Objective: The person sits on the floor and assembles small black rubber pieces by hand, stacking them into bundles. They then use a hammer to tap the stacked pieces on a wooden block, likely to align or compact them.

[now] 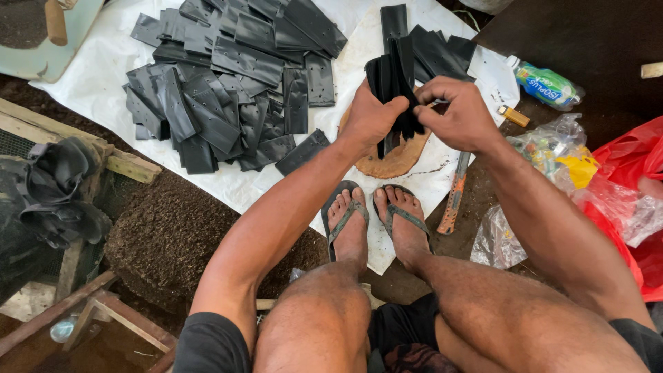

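Note:
My left hand point(369, 119) and my right hand point(457, 114) both grip a folded bundle of black plastic bags point(395, 77), held upright above a round wooden block point(394, 162). The bundle's lower ends hang down between my hands. A large pile of flat black perforated plastic bags point(228, 76) lies to the left on a white sheet point(97, 76). More black bags point(435, 48) lie behind the bundle. My feet in sandals point(376, 221) rest on the sheet's near edge.
A tool with an orange handle point(452, 200) lies right of the block. A green plastic bottle point(549, 84), a small orange lighter point(514, 116), clear bags point(552, 145) and a red bag point(632, 173) sit at right. Dark soil point(166, 235) and wooden frames point(103, 311) lie at left.

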`<act>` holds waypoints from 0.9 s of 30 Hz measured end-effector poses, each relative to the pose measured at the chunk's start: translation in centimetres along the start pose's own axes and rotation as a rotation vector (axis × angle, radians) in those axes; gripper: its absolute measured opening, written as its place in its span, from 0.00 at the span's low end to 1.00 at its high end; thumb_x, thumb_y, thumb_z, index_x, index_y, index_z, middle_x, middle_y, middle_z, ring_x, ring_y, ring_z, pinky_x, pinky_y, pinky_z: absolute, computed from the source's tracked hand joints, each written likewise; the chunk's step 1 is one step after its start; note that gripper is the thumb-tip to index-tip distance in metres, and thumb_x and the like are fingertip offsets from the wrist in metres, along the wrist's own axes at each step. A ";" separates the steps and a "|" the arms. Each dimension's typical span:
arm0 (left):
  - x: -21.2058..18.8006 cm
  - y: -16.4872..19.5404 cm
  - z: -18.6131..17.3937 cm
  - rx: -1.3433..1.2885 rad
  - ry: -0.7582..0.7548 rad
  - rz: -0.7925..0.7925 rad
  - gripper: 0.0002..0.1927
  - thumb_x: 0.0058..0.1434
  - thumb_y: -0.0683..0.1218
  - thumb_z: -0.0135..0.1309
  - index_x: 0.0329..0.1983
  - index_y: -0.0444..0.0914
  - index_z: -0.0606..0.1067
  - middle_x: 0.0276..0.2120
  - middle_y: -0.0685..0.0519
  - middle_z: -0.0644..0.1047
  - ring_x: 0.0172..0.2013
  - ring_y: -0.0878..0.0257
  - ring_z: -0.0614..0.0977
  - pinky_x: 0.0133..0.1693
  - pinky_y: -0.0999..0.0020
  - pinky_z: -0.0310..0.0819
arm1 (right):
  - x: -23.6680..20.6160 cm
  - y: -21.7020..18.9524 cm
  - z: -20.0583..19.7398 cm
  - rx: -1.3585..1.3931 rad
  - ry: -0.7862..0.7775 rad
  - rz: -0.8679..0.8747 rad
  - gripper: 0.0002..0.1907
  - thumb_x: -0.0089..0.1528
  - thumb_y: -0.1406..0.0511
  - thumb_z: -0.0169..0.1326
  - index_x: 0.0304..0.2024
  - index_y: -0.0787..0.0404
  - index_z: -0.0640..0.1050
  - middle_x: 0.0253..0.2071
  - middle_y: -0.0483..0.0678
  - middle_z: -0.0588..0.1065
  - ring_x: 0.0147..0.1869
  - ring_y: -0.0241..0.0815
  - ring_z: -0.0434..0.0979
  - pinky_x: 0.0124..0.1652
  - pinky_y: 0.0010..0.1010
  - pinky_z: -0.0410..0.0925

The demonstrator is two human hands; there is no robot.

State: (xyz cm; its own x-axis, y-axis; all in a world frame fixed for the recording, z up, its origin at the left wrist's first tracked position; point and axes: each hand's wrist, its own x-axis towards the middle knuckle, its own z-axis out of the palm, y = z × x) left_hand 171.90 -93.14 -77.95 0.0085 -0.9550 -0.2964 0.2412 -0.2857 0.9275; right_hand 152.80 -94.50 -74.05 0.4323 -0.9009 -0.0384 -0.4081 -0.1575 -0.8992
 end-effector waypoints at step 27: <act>-0.6 1.7 -1.0 0.024 -0.287 -0.037 0.34 0.41 0.31 0.66 0.53 0.34 0.69 0.39 0.50 0.77 0.39 0.59 0.82 0.41 0.63 0.82 | 0.3 2.2 -1.1 0.389 -0.085 0.211 0.04 0.62 0.70 0.64 0.36 0.67 0.81 0.33 0.42 0.78 0.36 0.29 0.74 0.36 0.22 0.67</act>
State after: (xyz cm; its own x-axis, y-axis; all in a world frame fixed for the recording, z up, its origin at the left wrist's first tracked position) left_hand 173.32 -92.97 -76.43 -0.2761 -0.9263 -0.2563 0.2133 -0.3190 0.9234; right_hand 151.19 -95.53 -75.54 0.4430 -0.8581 -0.2597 -0.1686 0.2048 -0.9642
